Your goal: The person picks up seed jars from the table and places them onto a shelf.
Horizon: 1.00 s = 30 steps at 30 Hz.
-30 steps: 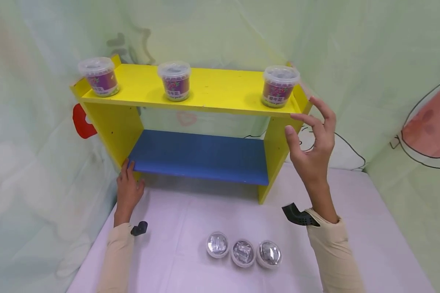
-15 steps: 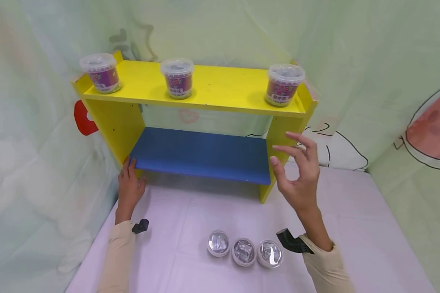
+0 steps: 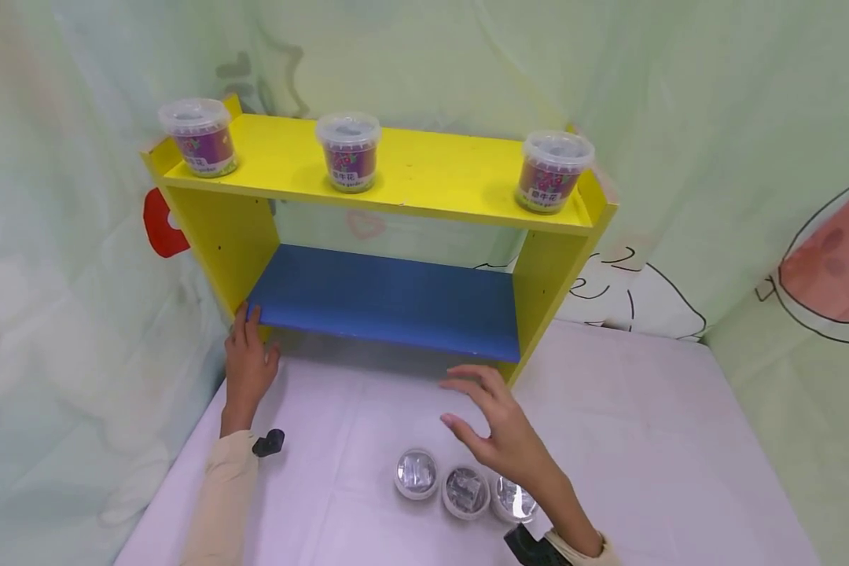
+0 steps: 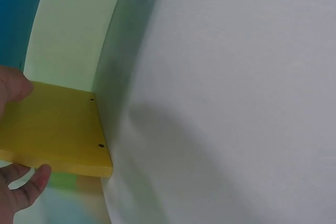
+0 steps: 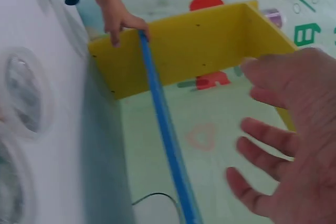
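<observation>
A yellow shelf (image 3: 424, 177) with a blue lower board (image 3: 389, 297) stands at the back. My left hand (image 3: 249, 369) holds its left side panel (image 4: 55, 127) by the front edge, thumb on one face and fingers on the other in the left wrist view. My right hand (image 3: 498, 432) is spread in the air, thumb apart from the fingers and nothing between them. Below it are three clear-lidded tubs on the table: a left tub (image 3: 417, 474), a middle tub (image 3: 465, 493), and a right tub (image 3: 512, 500) partly hidden by that hand.
Three purple-labelled lidded tubs stand on the shelf's top board: one at the left end (image 3: 207, 149), one left of centre (image 3: 351, 163), one at the right end (image 3: 548, 185). A pale cloth (image 3: 644, 440) covers the table; printed curtains (image 3: 679, 157) hang behind and beside it.
My right hand has come down and to the left, from beside the shelf's upper right corner to over the tubs on the table. My left hand stays on the side panel.
</observation>
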### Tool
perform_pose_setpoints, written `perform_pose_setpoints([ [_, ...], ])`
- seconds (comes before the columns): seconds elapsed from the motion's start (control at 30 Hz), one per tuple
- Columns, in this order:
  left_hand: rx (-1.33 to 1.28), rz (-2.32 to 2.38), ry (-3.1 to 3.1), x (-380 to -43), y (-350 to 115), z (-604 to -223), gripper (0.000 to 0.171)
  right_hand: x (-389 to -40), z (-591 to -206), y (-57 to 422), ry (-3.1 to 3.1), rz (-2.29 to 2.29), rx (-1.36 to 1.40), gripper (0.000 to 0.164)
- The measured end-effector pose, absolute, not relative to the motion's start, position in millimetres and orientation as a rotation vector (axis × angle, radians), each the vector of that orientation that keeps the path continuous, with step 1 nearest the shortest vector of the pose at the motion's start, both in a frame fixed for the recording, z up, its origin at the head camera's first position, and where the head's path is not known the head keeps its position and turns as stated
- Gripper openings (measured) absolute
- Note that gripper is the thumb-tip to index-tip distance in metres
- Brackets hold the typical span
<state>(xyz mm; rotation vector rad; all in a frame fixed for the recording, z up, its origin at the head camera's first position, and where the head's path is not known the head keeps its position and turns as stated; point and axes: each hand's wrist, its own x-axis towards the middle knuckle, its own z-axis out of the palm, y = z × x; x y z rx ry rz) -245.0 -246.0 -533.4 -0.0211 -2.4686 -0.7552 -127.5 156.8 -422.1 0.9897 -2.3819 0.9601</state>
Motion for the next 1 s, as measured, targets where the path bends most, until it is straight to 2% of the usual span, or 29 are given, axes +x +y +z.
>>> perform_pose_setpoints([
  [0.3,-0.060,-0.762,-2.474,-246,-241,-536,0.071,-100,-461,150,-2.892,0.727,1.064,0.068],
  [0.47,-0.062,-0.790,-2.372,-240,-245,-531,0.057,-92,-475,142,-2.994,0.698,1.080,0.077],
  [0.6,-0.090,-0.801,-2.310,-241,-248,-525,0.045,-87,-485,136,-3.029,0.648,1.063,0.078],
  [0.8,-0.135,-0.805,-2.269,-244,-255,-516,0.035,-87,-494,130,-2.991,0.557,1.045,0.077],
  [1.0,0.077,-0.924,-2.146,-242,-257,-489,0.023,-87,-502,125,-2.946,0.502,1.019,0.076],
])
